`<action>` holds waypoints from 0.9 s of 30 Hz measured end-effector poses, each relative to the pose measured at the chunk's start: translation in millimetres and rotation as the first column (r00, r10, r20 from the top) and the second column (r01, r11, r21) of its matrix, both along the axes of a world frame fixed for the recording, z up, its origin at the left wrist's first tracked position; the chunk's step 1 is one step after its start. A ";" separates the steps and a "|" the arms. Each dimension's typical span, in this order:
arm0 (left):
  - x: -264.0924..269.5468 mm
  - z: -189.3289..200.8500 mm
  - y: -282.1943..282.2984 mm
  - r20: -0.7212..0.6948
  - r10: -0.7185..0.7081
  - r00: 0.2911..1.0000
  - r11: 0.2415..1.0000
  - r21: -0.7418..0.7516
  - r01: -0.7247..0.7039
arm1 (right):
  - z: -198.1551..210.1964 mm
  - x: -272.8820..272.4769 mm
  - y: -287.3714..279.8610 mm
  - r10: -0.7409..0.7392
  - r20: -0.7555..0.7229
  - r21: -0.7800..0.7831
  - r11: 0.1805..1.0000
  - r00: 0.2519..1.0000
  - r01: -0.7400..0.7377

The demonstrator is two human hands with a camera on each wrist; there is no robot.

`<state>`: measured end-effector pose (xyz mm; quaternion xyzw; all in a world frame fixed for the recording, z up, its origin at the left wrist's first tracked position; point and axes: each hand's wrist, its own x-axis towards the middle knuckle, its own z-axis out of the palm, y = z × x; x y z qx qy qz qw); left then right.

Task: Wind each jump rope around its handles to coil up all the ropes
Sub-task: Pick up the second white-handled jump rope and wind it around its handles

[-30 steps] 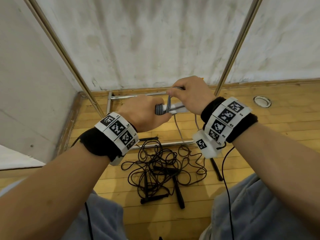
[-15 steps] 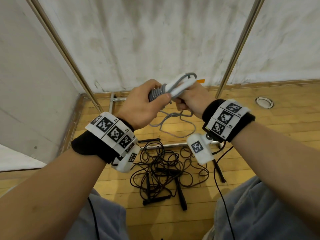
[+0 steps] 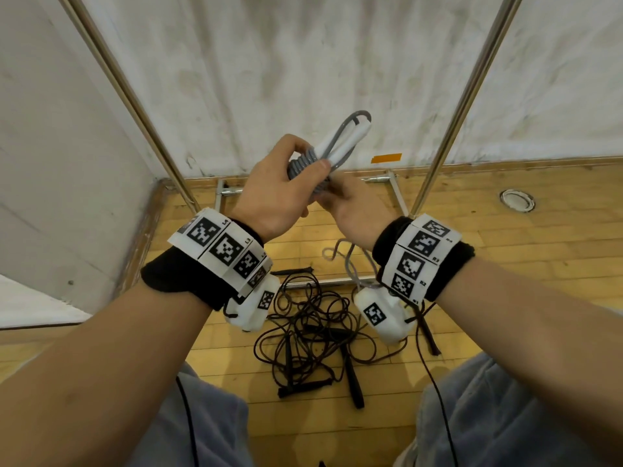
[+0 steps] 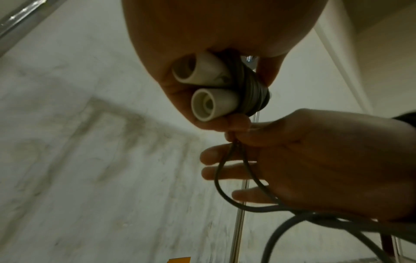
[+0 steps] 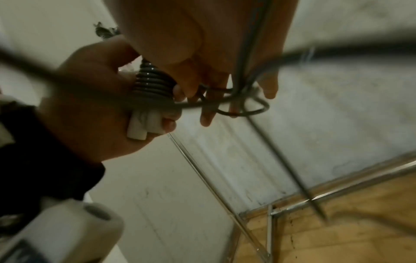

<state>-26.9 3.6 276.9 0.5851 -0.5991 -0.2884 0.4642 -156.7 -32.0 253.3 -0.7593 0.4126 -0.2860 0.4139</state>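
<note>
My left hand (image 3: pixel 276 197) grips two white handles (image 3: pixel 347 139) side by side, tips pointing up and away. A grey rope is wound in tight turns (image 3: pixel 301 163) around their lower part. From the left wrist the handle ends (image 4: pixel 209 89) show beside the coil (image 4: pixel 252 90). Just under the handles, my right hand (image 3: pixel 350 207) pinches the loose grey rope (image 4: pixel 225 186) between thumb and forefinger, its other fingers spread. The loose rope (image 3: pixel 347 261) hangs below my right wrist. A tangle of black jump ropes (image 3: pixel 313 332) with black handles lies on the floor.
Two slanted metal poles (image 3: pixel 462 106) and a low metal frame (image 3: pixel 392 190) stand against the white wall. A round floor fitting (image 3: pixel 517 200) sits at the right on the wooden floor. Orange tape (image 3: pixel 386 158) marks the wall. My knees (image 3: pixel 505 416) flank the black ropes.
Both hands have risen and the handles now tilt upward. My right hand went from on top of the handles to beneath them, and less grey rope hangs loose.
</note>
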 end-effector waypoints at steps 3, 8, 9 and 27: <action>2.8 2.2 -1.0 -0.031 0.003 1.000 1.000 -0.025 -0.004 | -1.2 3.4 3.7 0.037 0.120 0.128 0.990 0.992 -0.052; 6.6 -0.2 -5.6 0.020 0.085 0.996 0.995 -0.058 -0.083 | -1.0 3.3 2.7 0.027 0.080 0.144 0.989 0.996 -0.038; 7.0 -1.1 -6.0 0.035 0.106 0.994 0.992 -0.071 -0.103 | -0.9 3.5 2.1 0.022 0.056 0.128 0.991 0.998 -0.029; 20.4 -27.4 -16.4 0.433 0.295 0.852 0.955 -0.152 -0.253 | 4.4 -8.3 -0.8 -0.027 -0.188 0.028 0.999 0.982 0.033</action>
